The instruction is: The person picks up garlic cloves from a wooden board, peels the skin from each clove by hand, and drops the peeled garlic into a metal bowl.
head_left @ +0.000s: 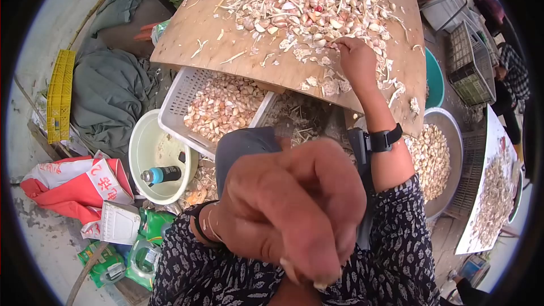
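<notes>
My left hand (289, 204) is close to the camera, large and a little blurred. Its fingers are curled and pressed together, and a small pale edge shows at the fingertips; what it belongs to is mostly hidden. My right hand (358, 62), with a black watch on the wrist, reaches onto the wooden board (255, 73). Thumb and fingers pinch together at the near edge of a heap of garlic cloves (306, 0), apparently on one clove (334, 43). Loose skins and dry stalks lie around that hand.
Under the board stands a white crate (173, 105) of cloves. To its left, a pale green basin (139, 153) holds a blue-black bottle (161, 174). A metal bowl (453, 141) of cloves stands at right, by a teal basin (435, 79). Another person (513, 71) is far right.
</notes>
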`<act>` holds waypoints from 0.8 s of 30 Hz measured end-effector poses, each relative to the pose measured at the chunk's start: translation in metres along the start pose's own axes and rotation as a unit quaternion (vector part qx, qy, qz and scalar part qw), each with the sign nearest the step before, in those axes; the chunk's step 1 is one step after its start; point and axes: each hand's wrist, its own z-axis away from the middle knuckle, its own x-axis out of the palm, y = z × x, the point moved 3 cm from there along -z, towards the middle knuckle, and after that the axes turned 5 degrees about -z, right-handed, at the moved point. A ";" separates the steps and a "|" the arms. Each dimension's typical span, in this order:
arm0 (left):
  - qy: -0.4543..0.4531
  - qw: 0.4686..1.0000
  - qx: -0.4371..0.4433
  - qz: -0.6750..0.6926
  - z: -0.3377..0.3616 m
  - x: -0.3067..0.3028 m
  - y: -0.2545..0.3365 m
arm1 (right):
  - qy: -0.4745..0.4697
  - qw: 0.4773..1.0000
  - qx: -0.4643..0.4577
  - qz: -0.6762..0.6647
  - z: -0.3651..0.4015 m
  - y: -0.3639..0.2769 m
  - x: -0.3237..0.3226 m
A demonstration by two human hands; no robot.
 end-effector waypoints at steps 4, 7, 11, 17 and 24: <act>0.132 0.990 0.040 0.000 0.006 0.032 0.006 | 0.007 0.989 -0.142 0.048 -0.017 0.007 0.034; -0.112 0.968 0.219 -0.053 -0.010 0.009 0.019 | -0.036 0.983 -0.160 0.085 -0.012 0.003 0.048; -0.097 0.953 0.235 -0.164 -0.005 -0.006 0.037 | -0.068 0.970 -0.148 0.179 -0.013 -0.007 0.054; 0.076 0.987 0.082 -0.113 0.001 -0.063 0.044 | -0.091 0.849 0.208 -0.476 -0.001 -0.023 0.013; 0.312 0.939 -0.093 -0.114 -0.030 -0.180 -0.010 | -0.130 0.713 0.213 -0.655 0.023 -0.020 -0.031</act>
